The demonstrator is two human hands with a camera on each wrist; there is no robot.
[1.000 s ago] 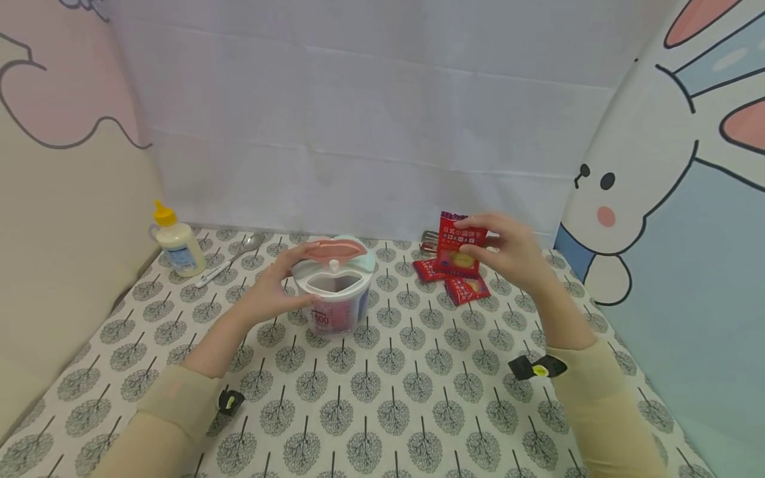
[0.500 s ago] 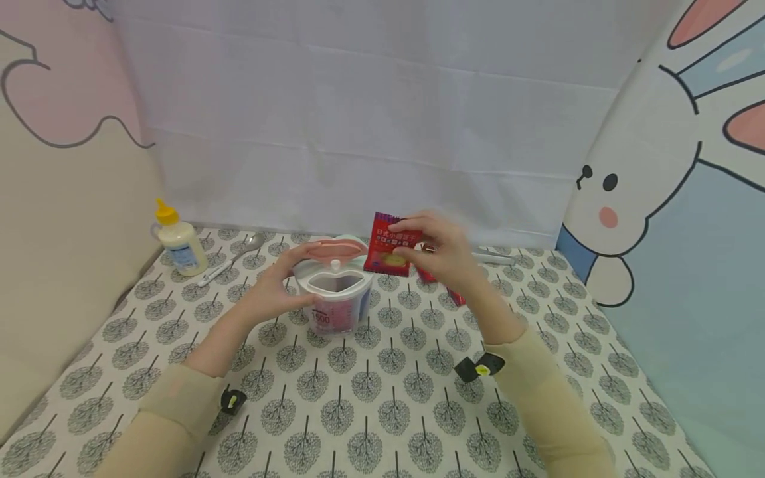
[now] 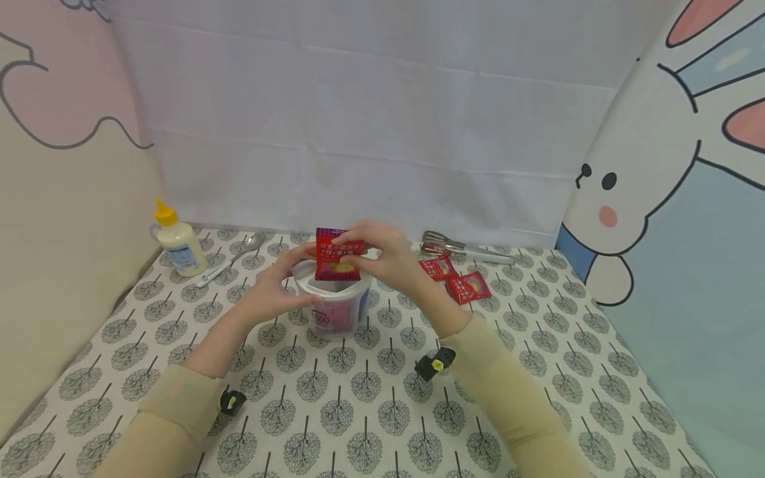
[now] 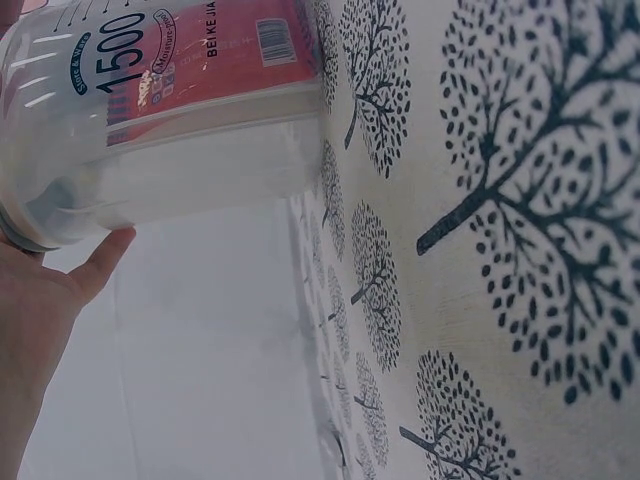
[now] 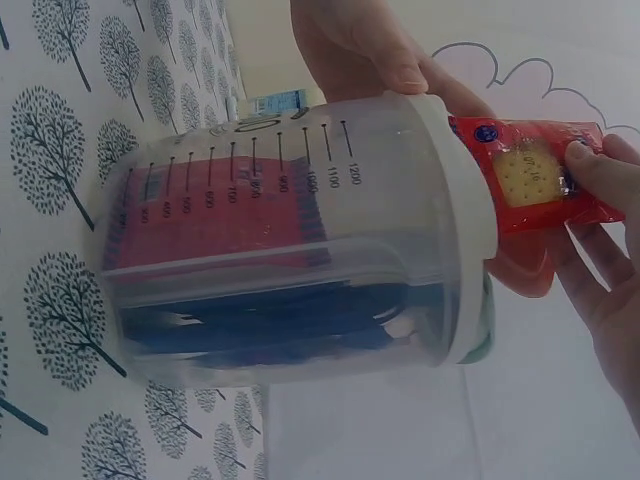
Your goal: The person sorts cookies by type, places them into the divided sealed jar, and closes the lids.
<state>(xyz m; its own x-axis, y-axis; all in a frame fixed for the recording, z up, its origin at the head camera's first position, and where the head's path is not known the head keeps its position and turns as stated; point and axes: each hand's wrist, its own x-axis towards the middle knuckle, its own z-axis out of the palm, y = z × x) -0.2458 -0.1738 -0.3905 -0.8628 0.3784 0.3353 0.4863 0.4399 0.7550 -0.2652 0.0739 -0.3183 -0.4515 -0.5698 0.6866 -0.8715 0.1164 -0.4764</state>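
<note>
A clear plastic storage container [image 3: 335, 317] with a white rim stands upright on the table. My left hand [image 3: 271, 289] grips it at the top, thumb in front and fingers at the far side. Between thumb and fingers, my right hand [image 3: 391, 259] pinches a red biscuit packet [image 3: 336, 259] over the container's opening. From the right wrist view, the packet [image 5: 535, 175] has its lower end at the mouth, beside a raised pink lid flap [image 5: 525, 268]. Through the wall show a red packet [image 5: 215, 215] and something dark blue [image 5: 260, 320].
Two more red packets [image 3: 468, 287] lie to the right, with metal tongs [image 3: 466, 249] behind them. Left of the container are a spoon [image 3: 230, 260] and a cream squeeze bottle [image 3: 181, 245] with a yellow cap. A white cloth [image 3: 370, 133] hangs behind the table.
My right hand has carried the biscuit packet leftward from above the other packets to over the container's opening. My left hand has stayed on the container.
</note>
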